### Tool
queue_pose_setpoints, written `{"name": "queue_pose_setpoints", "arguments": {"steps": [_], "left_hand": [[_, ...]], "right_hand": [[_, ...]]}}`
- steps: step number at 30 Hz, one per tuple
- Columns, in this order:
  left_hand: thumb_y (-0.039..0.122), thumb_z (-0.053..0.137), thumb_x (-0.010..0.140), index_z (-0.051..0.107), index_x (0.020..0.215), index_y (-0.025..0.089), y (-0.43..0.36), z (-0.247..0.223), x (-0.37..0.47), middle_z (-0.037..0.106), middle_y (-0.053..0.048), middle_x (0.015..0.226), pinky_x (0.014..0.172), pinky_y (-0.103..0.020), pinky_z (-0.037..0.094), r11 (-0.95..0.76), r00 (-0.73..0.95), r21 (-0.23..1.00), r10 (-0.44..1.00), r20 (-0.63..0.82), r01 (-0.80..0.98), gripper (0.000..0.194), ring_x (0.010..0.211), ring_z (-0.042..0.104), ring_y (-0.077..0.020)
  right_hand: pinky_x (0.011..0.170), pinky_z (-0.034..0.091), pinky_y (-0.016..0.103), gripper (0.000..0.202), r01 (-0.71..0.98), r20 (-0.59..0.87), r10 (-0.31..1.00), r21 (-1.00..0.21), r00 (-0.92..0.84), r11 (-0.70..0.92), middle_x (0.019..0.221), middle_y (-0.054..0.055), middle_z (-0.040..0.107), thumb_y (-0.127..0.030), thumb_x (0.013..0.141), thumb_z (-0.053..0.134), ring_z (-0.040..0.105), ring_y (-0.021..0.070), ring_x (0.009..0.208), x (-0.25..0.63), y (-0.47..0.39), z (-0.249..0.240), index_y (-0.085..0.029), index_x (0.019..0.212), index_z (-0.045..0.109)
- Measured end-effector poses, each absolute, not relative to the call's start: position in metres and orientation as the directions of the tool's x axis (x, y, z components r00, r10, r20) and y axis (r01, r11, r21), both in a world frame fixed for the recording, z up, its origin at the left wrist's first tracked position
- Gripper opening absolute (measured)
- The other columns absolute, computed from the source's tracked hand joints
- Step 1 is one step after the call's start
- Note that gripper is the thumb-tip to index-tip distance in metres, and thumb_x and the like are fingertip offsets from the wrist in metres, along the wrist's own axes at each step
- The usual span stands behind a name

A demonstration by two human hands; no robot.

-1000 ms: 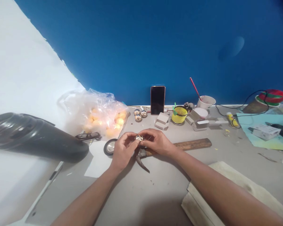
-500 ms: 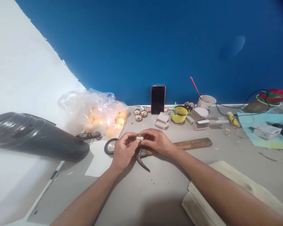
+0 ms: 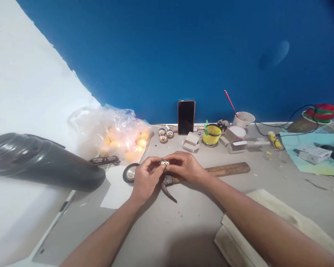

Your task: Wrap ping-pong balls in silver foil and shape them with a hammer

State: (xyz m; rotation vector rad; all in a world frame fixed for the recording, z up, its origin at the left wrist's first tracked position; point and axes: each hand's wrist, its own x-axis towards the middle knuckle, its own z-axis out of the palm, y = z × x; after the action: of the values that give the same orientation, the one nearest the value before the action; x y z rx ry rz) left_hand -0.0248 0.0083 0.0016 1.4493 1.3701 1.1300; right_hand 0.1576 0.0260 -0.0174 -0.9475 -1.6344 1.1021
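Between the fingertips of my left hand and my right hand is a small shiny silvery ball, pinched from both sides and partly covered by the fingers. Below my hands lies a hammer with a worn wooden handle and a curved metal claw; my right hand hides part of it. Just left of my left hand sits a round black-rimmed disc with a silvery centre. Several similar shiny balls rest together farther back on the grey table.
A phone leans against the blue wall. A plastic bag with yellow-orange balls and a dark cylinder are at left. Small open boxes, a yellow tub and a white cup stand behind; a beige cloth lies right.
The shiny ball has turned slightly between my fingertips. Both hands stay in nearly the same place, and the other things have not moved.
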Motion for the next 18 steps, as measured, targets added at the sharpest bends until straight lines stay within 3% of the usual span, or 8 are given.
{"name": "queue_pose_setpoints", "arguments": {"steps": [9,18], "left_hand": [[0.036,0.081,0.077,0.072,0.089,0.018,0.008,0.005,-0.025,0.076,-0.005,0.084,0.074,-0.029,0.057,-0.076,0.011,0.982,0.997,0.075,0.175,0.025,0.078,0.071,-0.0191],[0.045,0.086,0.076,0.074,0.096,0.016,0.014,-0.004,-0.028,0.076,-0.007,0.084,0.075,-0.032,0.058,0.118,0.133,0.978,0.986,-0.096,-0.172,0.037,0.072,0.07,-0.0183]], "right_hand": [[0.075,0.054,0.032,0.026,-0.009,0.15,0.942,-0.988,-0.301,0.154,0.096,0.007,0.078,-0.032,0.08,0.08,0.07,0.0212,0.085,0.16,0.024,-0.007,-0.017,0.102,0.081],[0.077,0.057,0.035,0.037,-0.237,0.002,0.938,-0.968,-0.346,-0.086,0.094,0.007,0.078,-0.043,0.078,0.084,0.071,0.0216,0.084,0.163,0.029,-0.014,-0.017,0.103,0.08]]}}
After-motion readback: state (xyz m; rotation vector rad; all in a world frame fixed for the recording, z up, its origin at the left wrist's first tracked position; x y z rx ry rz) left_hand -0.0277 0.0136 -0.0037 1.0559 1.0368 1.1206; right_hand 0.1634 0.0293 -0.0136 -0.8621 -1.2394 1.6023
